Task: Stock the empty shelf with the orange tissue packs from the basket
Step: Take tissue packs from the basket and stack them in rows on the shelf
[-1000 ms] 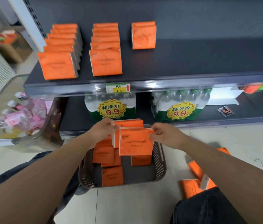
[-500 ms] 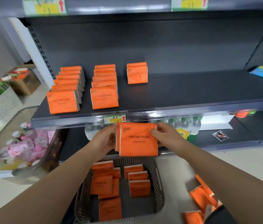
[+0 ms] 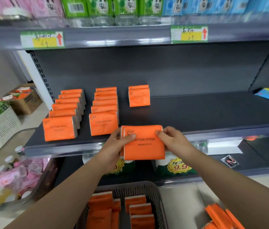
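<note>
- Both hands grasp a pair of flat orange plastic-wrapped tissue packs (image 3: 144, 143), pressed face to face, at the centre of the frame: the left hand (image 3: 116, 143) pinches the left edge, the right hand (image 3: 171, 141) the right edge.
- The held packs stand upright, printed face toward the camera, long axis running left to right, level with the front lip of the dark grey metal shelf (image 3: 204, 113).
- Up and behind the hands, at centre frame, a short third row of upright orange packs (image 3: 139, 96) stands beside two full rows (image 3: 84, 111) at left.
- My reading: the next move is forward and up, into the bare shelf space before that third row; both hands are equally near.
- More packs lie in the dark slatted plastic basket (image 3: 156, 192) at bottom centre.
</note>
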